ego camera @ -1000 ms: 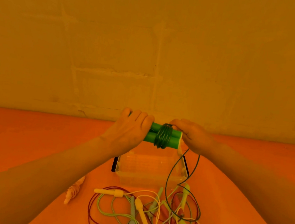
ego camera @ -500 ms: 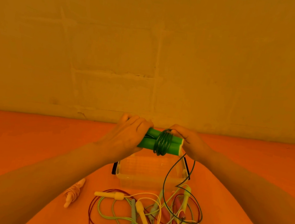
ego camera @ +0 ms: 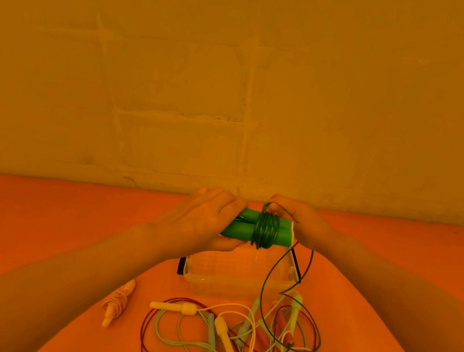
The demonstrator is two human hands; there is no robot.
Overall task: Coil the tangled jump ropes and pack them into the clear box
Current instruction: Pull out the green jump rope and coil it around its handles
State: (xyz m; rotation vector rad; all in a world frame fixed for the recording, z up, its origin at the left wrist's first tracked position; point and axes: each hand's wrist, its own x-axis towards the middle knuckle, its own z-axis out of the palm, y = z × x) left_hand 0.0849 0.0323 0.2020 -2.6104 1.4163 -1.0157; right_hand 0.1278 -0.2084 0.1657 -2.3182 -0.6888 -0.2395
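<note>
A: Where is the rope being coiled?
B: The green handles (ego camera: 243,227), two of them side by side, sit in the air above the clear box (ego camera: 240,278). The left hand (ego camera: 203,225) has its fingers curled round their left ends. Several turns of green cord (ego camera: 266,231) wrap the middle.

A: And the other hand?
B: The right hand (ego camera: 303,224) pinches the cord at the top of the coil, beside the handles' right ends. The loose green cord (ego camera: 266,282) hangs from there in a long loop down past the box.

A: Anything in the box?
B: It looks to hold nothing, though its walls are clear and the hands cover part of it. It has a dark latch on each side.

A: What lies around it?
B: Just in front, a tangled pile of ropes (ego camera: 245,345) spreads to the bottom edge of the view: cream, pale green, dark red cords, with roughly eight handles showing. To the left, apart from the pile, lies one coiled peach rope (ego camera: 117,301).

A: Open room?
B: The orange tabletop (ego camera: 39,223) lies bare to left and right, and a wall (ego camera: 237,87) closes the far edge.
</note>
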